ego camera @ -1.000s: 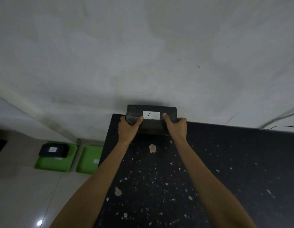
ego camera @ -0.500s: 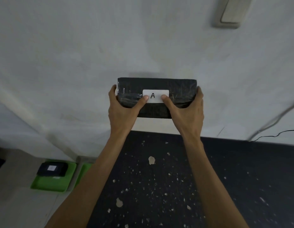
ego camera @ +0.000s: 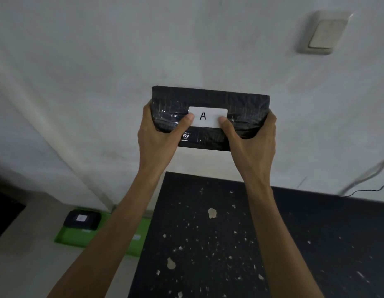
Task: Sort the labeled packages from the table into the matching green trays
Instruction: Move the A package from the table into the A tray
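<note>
Up in front of the pale plaster wall (ego camera: pixel 100 61), well clear of the black speckled tabletop (ego camera: pixel 229 244): black plastic-wrapped rectangular package (ego camera: pixel 210 100) with a white label (ego camera: pixel 208 117) reading "A", pinched at both short ends. Left hand (ego camera: pixel 158 134) wrapped round the left end, thumb pressed right at the label's left edge; right hand (ego camera: pixel 255 136) doing the mirror thing on the other end, thumb touching the label's right edge. Both closed firmly on it, fingers tucked behind and out of sight. Probably held flat-on to the camera like this just to read the letter, thumbs kept off the "A" so it stays legible. Two-handed grip makes sense too, shiny wrap looks slippery and a bit saggy. Down on the floor to the left, tucked against the wall: bright green shallow plastic tray (ego camera: pixel 75 239) already carrying a dark wrapped parcel (ego camera: pixel 82 220) with a small white tag, letter too blurry to make out. Just beside it, a second green tray (ego camera: pixel 141 235), mostly hidden behind the left forearm, small white sticker on it, unreadable as well. So can't say yet which tray is the "A" one. Trays sitting low beside the table edge, so likely a swing left and down next, with a check of the tray stickers on the way. White wall switch (ego camera: pixel 322 33) up top right, thin dark cable (ego camera: pixel 369 190) trailing past the table's far edge, neither in the way.
</note>
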`<state>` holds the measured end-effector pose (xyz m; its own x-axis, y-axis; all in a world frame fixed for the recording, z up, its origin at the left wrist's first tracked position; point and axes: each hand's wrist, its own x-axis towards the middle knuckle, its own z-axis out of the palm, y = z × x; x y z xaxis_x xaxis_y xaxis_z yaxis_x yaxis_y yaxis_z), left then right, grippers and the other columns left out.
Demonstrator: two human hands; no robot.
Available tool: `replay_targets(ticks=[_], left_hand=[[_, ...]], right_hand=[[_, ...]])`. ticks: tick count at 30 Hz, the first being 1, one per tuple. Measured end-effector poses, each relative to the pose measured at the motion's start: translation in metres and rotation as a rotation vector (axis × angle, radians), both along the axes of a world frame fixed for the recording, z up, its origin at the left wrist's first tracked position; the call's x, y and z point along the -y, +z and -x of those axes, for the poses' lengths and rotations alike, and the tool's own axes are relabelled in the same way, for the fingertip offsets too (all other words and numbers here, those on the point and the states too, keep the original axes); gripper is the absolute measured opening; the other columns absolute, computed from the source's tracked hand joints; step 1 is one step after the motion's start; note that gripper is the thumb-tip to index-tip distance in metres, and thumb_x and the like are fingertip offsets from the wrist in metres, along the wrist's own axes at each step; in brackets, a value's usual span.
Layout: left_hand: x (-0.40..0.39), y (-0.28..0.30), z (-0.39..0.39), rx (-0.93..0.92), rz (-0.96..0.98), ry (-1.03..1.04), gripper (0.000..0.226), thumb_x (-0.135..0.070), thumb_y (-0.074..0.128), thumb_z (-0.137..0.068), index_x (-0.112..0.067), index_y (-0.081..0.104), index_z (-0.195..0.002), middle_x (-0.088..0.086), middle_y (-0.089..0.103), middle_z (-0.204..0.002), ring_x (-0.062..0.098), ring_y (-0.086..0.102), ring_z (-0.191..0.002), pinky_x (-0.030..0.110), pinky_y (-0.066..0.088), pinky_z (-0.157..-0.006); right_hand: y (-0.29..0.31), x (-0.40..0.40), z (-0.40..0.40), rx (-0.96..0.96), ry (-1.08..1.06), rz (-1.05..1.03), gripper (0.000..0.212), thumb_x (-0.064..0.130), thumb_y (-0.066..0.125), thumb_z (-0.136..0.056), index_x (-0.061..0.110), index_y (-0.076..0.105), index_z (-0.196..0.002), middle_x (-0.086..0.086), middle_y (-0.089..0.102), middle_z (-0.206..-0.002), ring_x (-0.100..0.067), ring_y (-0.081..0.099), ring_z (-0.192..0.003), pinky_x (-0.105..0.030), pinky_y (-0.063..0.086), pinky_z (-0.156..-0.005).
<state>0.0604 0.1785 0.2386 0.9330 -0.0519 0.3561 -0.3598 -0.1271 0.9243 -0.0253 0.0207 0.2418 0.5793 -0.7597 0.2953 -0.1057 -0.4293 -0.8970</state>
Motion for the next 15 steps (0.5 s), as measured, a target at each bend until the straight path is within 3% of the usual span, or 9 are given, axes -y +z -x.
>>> replay_targets(ticks=[4,9,15], left_hand=[[-0.053,-0.024,-0.012,-0.075,-0.132,-0.064,0.076,-0.060,0.077,-0.073,-0.029,0.047,-0.135,-0.014,0.063,-0.122,0.000,0.062,-0.109,0.021,0.055,-0.089],[-0.156,-0.072,-0.037,-0.169,-0.271,-0.067,0.074,-0.065,0.072,-0.075,-0.031,0.046,-0.136,-0.016,0.062,-0.122,-0.003,0.060,-0.108,0.018,0.049,-0.089],[-0.298,-0.156,-0.079,-0.315,-0.444,-0.054,0.072,-0.074,0.067,-0.070,-0.026,0.055,-0.122,-0.001,0.061,-0.117,0.012,0.060,-0.104,0.027,0.051,-0.088]], right_hand=[[-0.026,-0.044,-0.007,-0.072,0.047,-0.043,0.102,0.072,0.072,-0.070,0.022,0.033,-0.150,0.000,0.052,-0.137,-0.019,0.055,-0.124,-0.044,0.053,-0.100],[-0.076,-0.123,-0.025,-0.183,0.220,-0.104,0.088,0.063,0.063,-0.087,0.017,0.030,-0.155,-0.005,0.055,-0.140,-0.024,0.055,-0.129,-0.047,0.050,-0.105],[-0.156,-0.247,-0.051,-0.431,0.413,-0.129,0.098,0.052,0.069,-0.088,0.018,0.013,-0.160,-0.008,0.051,-0.150,-0.031,0.052,-0.135,-0.052,0.049,-0.106]])
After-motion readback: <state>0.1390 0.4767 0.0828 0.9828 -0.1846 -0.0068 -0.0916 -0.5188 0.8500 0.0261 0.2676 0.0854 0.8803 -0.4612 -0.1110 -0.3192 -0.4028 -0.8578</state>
